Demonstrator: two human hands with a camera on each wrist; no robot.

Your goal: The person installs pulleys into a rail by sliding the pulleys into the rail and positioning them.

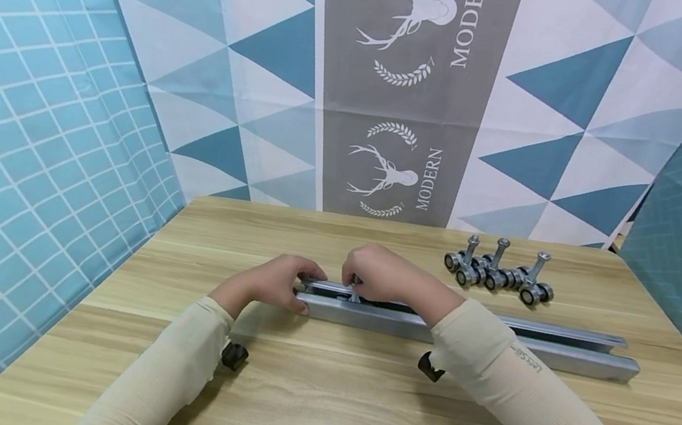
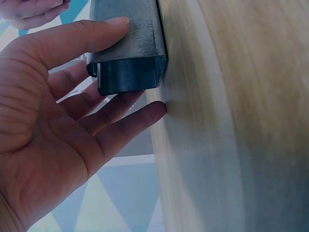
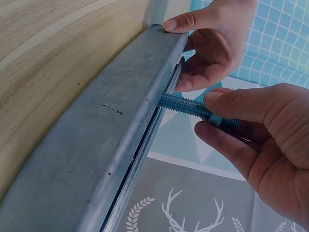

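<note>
**Both hands on a metal rail, bolt in its slot**

Backdrop (image 1: pixel 402 87): patterned cloth, blue and white triangles, grey centre strip with deer heads, hung behind and to both sides of the table.

Table (image 1: pixel 348 409): pale wood grain, fills the lower half of the head view.

Rail (image 1: pixel 470 332): long grey metal channel, lying flat across the middle of the table, running from centre out to the right. Slot faces up. Open left end shows a hollow box section in the left wrist view.

Left hand (image 1: pixel 271 283): grips the rail's left end. Thumb lies along one side, fingers reach round under the open end, loosely curved rather than clenched.

Right hand (image 1: pixel 381 272): sits on the rail just right of the left hand. Thumb and forefinger pinch a threaded bolt (image 3: pixel 190 107) that sticks out of the slot; the other fingers curl beneath.

Rollers (image 1: pixel 500 273): a cluster of small wheeled fittings with upright bolts, on the table behind the rail, well apart from both hands. Three stems show; the exact count of wheel sets is hard to tell at this distance.

Whatever the bolt is fixed to inside the rail is hidden.
</note>
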